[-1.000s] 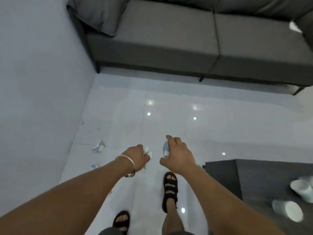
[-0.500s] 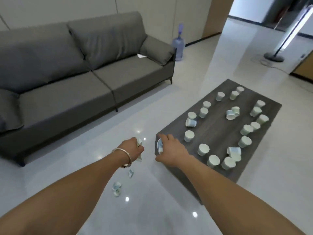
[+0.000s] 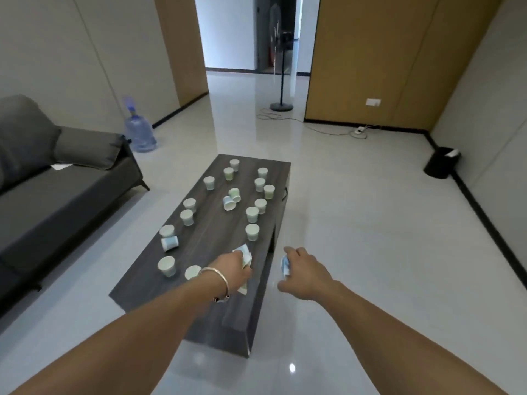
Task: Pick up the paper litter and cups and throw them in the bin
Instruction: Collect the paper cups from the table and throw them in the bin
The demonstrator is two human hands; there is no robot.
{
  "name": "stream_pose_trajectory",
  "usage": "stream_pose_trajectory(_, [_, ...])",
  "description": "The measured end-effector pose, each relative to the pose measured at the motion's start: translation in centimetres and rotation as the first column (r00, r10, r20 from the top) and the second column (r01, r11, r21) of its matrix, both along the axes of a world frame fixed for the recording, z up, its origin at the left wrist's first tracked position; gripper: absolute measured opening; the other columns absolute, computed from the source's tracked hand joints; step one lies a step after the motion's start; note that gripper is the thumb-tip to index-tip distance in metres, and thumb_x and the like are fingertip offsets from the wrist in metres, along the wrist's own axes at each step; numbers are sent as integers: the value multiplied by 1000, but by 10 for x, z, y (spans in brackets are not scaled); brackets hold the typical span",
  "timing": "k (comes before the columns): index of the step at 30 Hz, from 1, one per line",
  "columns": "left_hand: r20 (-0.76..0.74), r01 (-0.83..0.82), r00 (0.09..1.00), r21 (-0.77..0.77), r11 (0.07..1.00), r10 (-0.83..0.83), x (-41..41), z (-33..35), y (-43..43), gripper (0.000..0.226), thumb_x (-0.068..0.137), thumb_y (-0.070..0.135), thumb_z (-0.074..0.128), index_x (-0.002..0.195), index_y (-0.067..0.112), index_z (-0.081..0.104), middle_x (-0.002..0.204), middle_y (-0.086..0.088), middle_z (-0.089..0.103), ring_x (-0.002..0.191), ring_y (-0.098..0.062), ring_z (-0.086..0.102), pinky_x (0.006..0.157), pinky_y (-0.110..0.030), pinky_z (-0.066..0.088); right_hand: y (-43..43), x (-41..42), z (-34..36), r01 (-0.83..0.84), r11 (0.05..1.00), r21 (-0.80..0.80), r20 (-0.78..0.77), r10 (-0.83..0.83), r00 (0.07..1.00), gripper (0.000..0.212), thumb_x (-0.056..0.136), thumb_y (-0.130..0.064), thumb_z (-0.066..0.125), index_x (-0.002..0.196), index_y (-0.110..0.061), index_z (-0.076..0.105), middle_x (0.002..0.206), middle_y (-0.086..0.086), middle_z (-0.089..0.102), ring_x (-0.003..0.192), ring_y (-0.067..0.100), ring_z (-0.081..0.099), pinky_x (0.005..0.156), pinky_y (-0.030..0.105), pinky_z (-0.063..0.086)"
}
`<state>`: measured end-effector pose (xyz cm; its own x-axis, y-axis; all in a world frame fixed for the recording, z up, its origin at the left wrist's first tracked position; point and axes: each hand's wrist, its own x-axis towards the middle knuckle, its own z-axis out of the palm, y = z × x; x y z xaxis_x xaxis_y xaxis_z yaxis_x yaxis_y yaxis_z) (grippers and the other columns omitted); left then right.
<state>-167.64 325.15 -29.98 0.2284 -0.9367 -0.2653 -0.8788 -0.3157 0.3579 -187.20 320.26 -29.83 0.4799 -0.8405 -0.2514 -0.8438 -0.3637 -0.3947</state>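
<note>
My left hand (image 3: 232, 270), with a bangle on the wrist, grips crumpled paper litter (image 3: 244, 253) above the near right part of the dark coffee table (image 3: 211, 243). My right hand (image 3: 303, 270) holds a crushed blue-and-white paper cup (image 3: 284, 267) over the floor just right of the table. Several pale paper cups (image 3: 252, 231) stand or lie on the tabletop. A black bin (image 3: 440, 162) stands against the right wall, far from both hands.
A grey sofa (image 3: 51, 195) runs along the left. A blue water bottle (image 3: 139, 129) sits beyond its armrest. A floor fan (image 3: 281, 81) and cables (image 3: 336, 132) lie ahead by the doorway. Glossy floor stretches between the table and the bin.
My view has swung right from the sofa and floor to the table, doorway and bin. Both hands still hold their litter and now hover over the table's near end.
</note>
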Motion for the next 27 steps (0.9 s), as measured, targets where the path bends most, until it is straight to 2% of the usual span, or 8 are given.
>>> stream_pose_trajectory(4, [-3,174,985,20,984,-174,-94,1,-62,18,90,38,46,87,20,43,94,-6,61,81,-23,53,70,-31,41,-39,-97,1,145,989,19,-13,-144,989,93,78,-46,67,152,-21,16,146,6,33,125,29,42,94,37,43])
stream_pose_trajectory(12, [-24,362,932,67,930,-362,-211,-24,-199,19,88,38,49,91,20,44,86,-1,54,75,-21,54,66,-29,42,-125,-211,-19,293,956,29,-41,-292,956,88,79,-44,67,149,-20,20,142,8,35,122,30,43,93,39,44])
stream_pose_trajectory(16, [-17,430,903,74,900,-430,-254,-37,-293,17,87,37,48,85,22,42,74,5,48,64,-13,47,52,-27,33,-200,-253,-30,344,938,45,-73,-340,937,85,79,-43,67,147,-19,22,141,8,36,121,30,44,92,39,45])
stream_pose_trajectory(21, [-53,492,871,77,867,-489,-308,-35,-416,17,87,37,48,83,21,44,72,6,48,68,-15,51,56,-27,36,-301,-307,-24,433,900,51,-99,-427,899,90,79,-43,66,150,-20,17,143,7,34,123,30,43,94,37,43])
stream_pose_trajectory(24, [-83,526,849,32,850,-522,-347,-25,-486,17,87,34,47,74,24,43,69,9,51,64,-7,49,52,-24,33,-360,-345,-16,505,863,17,-64,-504,862,88,79,-42,67,150,-21,18,141,7,35,122,29,43,93,37,44])
stream_pose_trajectory(27, [-86,563,825,47,825,-558,-391,-19,-543,16,88,36,47,85,20,46,75,6,51,69,-13,52,58,-28,37,-411,-386,-15,538,842,25,-65,-536,842,90,79,-42,67,150,-21,17,140,6,35,121,28,43,92,37,44])
